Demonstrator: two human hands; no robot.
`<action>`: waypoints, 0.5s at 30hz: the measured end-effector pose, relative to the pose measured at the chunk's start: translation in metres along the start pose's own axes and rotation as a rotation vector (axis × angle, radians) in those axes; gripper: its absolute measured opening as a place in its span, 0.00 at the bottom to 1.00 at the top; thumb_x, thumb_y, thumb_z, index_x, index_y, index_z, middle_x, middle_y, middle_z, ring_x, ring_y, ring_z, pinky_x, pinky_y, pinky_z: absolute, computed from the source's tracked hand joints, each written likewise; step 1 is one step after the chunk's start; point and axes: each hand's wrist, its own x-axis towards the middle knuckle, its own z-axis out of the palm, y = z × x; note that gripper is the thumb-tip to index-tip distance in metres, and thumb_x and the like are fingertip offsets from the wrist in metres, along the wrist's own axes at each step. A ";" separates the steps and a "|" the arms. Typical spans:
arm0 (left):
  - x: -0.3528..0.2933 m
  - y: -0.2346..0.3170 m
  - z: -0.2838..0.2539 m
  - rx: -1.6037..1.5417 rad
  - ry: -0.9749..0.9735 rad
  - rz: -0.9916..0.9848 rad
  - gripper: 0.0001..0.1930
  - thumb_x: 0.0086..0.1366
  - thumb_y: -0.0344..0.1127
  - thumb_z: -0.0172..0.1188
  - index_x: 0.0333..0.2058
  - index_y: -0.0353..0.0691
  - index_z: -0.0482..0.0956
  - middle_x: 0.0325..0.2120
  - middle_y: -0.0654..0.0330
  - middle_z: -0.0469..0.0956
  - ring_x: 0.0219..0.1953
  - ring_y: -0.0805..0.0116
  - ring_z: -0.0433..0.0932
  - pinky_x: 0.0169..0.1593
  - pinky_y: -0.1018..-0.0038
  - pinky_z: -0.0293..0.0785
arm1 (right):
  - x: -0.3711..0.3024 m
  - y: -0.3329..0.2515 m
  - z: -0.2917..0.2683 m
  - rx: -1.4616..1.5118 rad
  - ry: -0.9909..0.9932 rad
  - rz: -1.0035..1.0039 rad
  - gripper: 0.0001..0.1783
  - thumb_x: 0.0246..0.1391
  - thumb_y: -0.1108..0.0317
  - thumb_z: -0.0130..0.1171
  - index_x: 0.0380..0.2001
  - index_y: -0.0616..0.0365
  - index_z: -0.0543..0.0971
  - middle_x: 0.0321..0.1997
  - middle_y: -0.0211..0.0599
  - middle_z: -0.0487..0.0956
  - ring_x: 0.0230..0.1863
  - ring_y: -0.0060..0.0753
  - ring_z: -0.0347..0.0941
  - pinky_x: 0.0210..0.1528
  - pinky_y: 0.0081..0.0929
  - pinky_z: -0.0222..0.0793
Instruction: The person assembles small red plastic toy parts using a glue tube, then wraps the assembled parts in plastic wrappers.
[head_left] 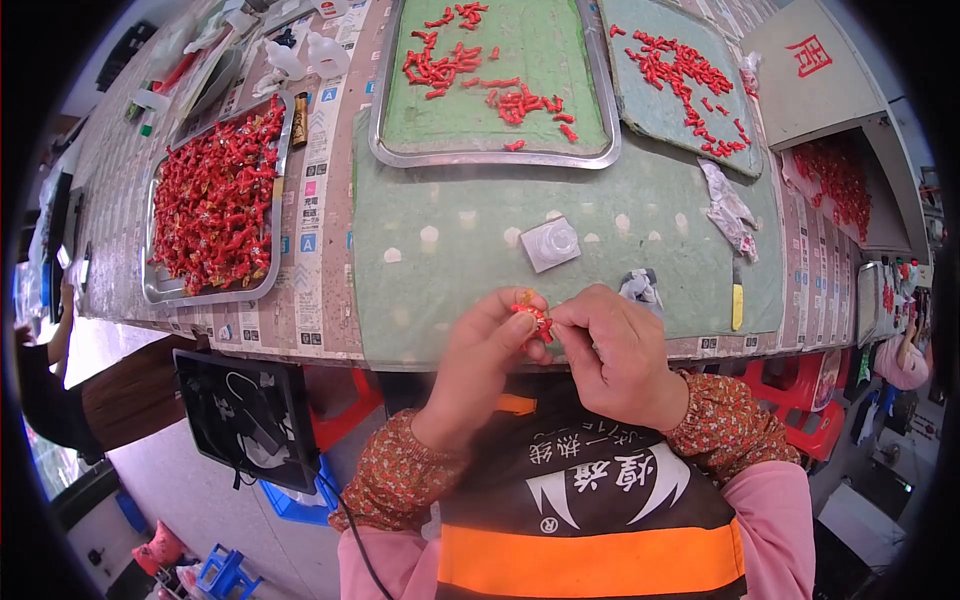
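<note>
Currently: small red-and-orange crinkly piece [532, 318], looks like thin foil or plastic, is pinched between both hands just above table's near edge, over the person's lap. Left hand [487, 345] grips it w/ thumb + forefinger closed on its left side; right hand [622, 350] closes thumb + forefinger on its right side, other fingers curled in. Cannot tell exact shape of the piece, too small.

Step in hand, by my reading: working one piece by fingertip, twisting or pressing it into form, mid-way. Next move prob. calls for fine two-finger control and a steady pinch so the piece doesn't slip or tear.

Nearby: small clear square plastic lid-like item [550, 243] on pale green cloth mat [420, 290], just beyond the hands. Yellow-handled blade tool [737, 300] to the right, apart. Crumpled white plastic scrap [728, 210] further right.

Further out: steel tray w/ green liner [600, 152] holding scattered red pieces; second green-lined board [640, 110] w/ more of them; steel tray heaped w/ red wrapped pieces [150, 285] on the left. Grey box [905, 200] far right w/ red pieces inside.
</note>
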 end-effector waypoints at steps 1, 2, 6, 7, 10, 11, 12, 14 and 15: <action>0.000 0.000 0.000 -0.006 0.001 0.003 0.11 0.71 0.35 0.56 0.48 0.37 0.73 0.35 0.64 0.77 0.33 0.77 0.76 0.43 0.76 0.77 | 0.000 0.000 0.001 -0.004 0.009 -0.005 0.10 0.51 0.83 0.59 0.35 0.63 0.72 0.27 0.44 0.74 0.26 0.47 0.74 0.26 0.36 0.69; 0.000 0.000 0.000 -0.013 0.003 0.005 0.11 0.71 0.35 0.56 0.48 0.37 0.73 0.34 0.64 0.77 0.33 0.77 0.76 0.43 0.76 0.77 | 0.000 0.000 0.001 -0.008 0.017 -0.010 0.10 0.51 0.83 0.59 0.35 0.63 0.72 0.27 0.44 0.74 0.25 0.47 0.74 0.26 0.36 0.69; 0.000 0.002 0.000 -0.006 0.000 0.017 0.11 0.71 0.35 0.56 0.47 0.37 0.73 0.34 0.64 0.77 0.33 0.78 0.75 0.43 0.76 0.77 | 0.003 -0.001 0.002 -0.004 0.014 -0.016 0.10 0.50 0.83 0.59 0.35 0.63 0.72 0.27 0.44 0.74 0.25 0.47 0.74 0.26 0.36 0.69; -0.001 0.002 0.000 -0.009 -0.002 0.017 0.11 0.71 0.35 0.56 0.47 0.36 0.73 0.35 0.64 0.77 0.33 0.77 0.75 0.43 0.75 0.77 | 0.002 -0.001 0.002 -0.013 0.011 -0.014 0.10 0.50 0.83 0.59 0.35 0.63 0.72 0.27 0.44 0.74 0.25 0.47 0.74 0.26 0.36 0.68; -0.001 0.002 0.000 -0.010 -0.002 0.015 0.11 0.71 0.35 0.56 0.47 0.36 0.73 0.35 0.63 0.77 0.33 0.77 0.76 0.43 0.75 0.77 | 0.002 -0.001 0.002 -0.015 0.010 -0.012 0.10 0.50 0.83 0.59 0.35 0.63 0.71 0.27 0.44 0.73 0.25 0.47 0.74 0.25 0.36 0.68; 0.000 0.001 0.000 -0.009 0.000 0.012 0.11 0.71 0.35 0.56 0.47 0.36 0.73 0.35 0.63 0.77 0.33 0.77 0.76 0.43 0.75 0.77 | 0.002 -0.001 0.001 -0.009 0.014 -0.013 0.09 0.51 0.83 0.59 0.35 0.63 0.71 0.27 0.44 0.73 0.25 0.47 0.73 0.25 0.36 0.68; 0.000 0.001 0.000 -0.009 0.000 0.012 0.11 0.71 0.35 0.56 0.47 0.36 0.73 0.35 0.63 0.77 0.33 0.77 0.76 0.43 0.75 0.77 | 0.002 -0.001 0.002 -0.009 0.014 -0.012 0.09 0.51 0.83 0.59 0.35 0.63 0.71 0.27 0.44 0.73 0.25 0.47 0.73 0.25 0.36 0.68; 0.000 0.001 0.000 -0.011 0.002 0.015 0.11 0.71 0.35 0.55 0.47 0.36 0.73 0.35 0.63 0.77 0.33 0.77 0.76 0.43 0.76 0.77 | 0.002 -0.001 0.003 -0.010 0.025 -0.018 0.09 0.51 0.83 0.59 0.34 0.63 0.71 0.26 0.44 0.73 0.25 0.47 0.73 0.25 0.36 0.68; 0.000 0.001 0.000 -0.012 0.003 0.015 0.11 0.71 0.35 0.55 0.47 0.36 0.73 0.35 0.63 0.77 0.33 0.77 0.76 0.43 0.76 0.77 | 0.002 -0.001 0.003 -0.010 0.025 -0.018 0.09 0.51 0.83 0.59 0.34 0.63 0.71 0.26 0.44 0.73 0.25 0.47 0.73 0.25 0.36 0.68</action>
